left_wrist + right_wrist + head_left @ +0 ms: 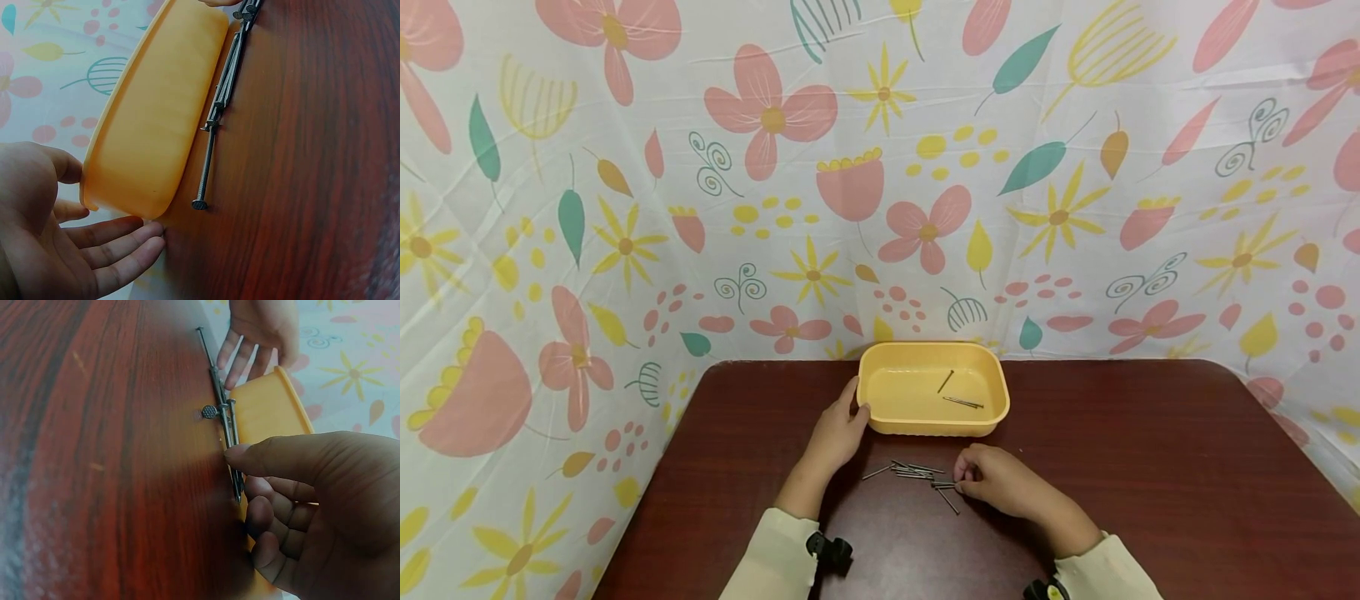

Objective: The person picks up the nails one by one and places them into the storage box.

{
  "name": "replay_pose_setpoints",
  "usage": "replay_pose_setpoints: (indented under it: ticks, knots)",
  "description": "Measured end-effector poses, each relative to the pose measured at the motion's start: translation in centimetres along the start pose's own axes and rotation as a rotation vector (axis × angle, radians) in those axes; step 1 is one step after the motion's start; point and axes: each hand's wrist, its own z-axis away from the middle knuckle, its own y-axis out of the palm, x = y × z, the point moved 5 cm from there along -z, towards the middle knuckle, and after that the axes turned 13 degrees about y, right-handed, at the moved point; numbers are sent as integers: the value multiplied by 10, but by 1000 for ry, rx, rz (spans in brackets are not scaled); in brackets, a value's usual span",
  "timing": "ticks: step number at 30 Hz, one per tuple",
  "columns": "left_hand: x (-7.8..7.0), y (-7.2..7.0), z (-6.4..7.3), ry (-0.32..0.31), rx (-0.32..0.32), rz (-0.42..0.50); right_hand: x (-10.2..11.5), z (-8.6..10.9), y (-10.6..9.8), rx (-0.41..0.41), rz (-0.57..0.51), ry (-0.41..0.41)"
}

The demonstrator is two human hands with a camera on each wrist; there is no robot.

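Note:
A yellow plastic tray stands at the back of the table with several steel nails lying in it. At its left end, my left hand touches the wall and rim, its fingers spread and fairly straight in the left wrist view. In front of the tray lies a loose pile of nails on the tabletop. My right hand is at the pile's right end, thumb and forefinger pinching a nail near its pointed end, the other fingers curled. Another nail lies slanted just below.
The dark red-brown wooden table has a wood grain surface. Behind it and along the left hangs a white cloth printed with flowers and leaves. A black wrist strap sits over the left sleeve cuff.

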Motion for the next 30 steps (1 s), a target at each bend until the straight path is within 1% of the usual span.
replay_pose_setpoints:
  ticks: [9, 18, 30]
  knots:
    - [-1, -1, 1, -7, 1, 0, 2, 1, -1, -4, 7, -9]
    - [0, 0, 0, 3, 3, 1, 1, 1, 0, -6, 11, -9]
    - [-1, 0, 0, 0, -10, -10, 1, 1, -2, 2, 16, -4]
